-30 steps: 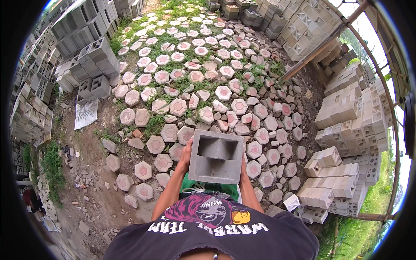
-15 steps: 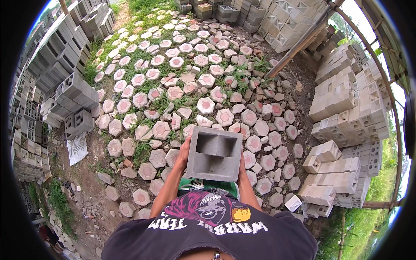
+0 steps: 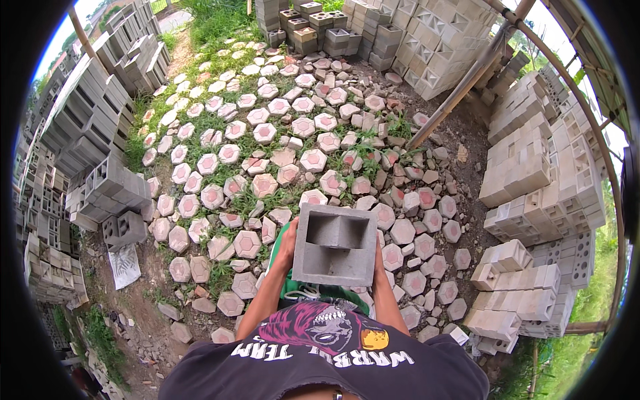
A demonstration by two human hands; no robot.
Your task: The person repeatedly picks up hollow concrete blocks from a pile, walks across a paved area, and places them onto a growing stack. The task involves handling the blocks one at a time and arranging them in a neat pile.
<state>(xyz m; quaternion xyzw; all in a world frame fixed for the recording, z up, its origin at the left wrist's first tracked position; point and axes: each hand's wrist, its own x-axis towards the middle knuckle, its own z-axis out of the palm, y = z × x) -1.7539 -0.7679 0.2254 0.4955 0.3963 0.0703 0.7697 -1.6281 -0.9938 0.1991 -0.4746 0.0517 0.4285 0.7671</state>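
A grey concrete block [image 3: 365, 263] with a square face and open hollows is held up in front of my waist. My left hand [image 3: 287, 244] presses against its left side, with the fingers partly hidden behind the block. On the opposite side my right hand [image 3: 379, 257] grips it, mostly hidden by the block. The hollow face points up toward me, and a wedge-shaped inner wall shows in the upper hollow. Below the block, green shorts [image 3: 327, 293] with a white drawstring are partly covered.
Hexagonal pavers [image 3: 313, 160] and broken rubble lie over grass and dirt ahead. Stacks of concrete blocks stand at left [image 3: 107, 193], far back [image 3: 337, 41] and right [image 3: 513, 163]. A slanting bamboo pole [image 3: 460, 93] rises at right. A white sheet [image 3: 124, 266] lies at left.
The view has tilted up and the ground has shifted, so more of the far stacks shows. Both hands still hold the concrete block, now slightly lower and to the right in the picture.
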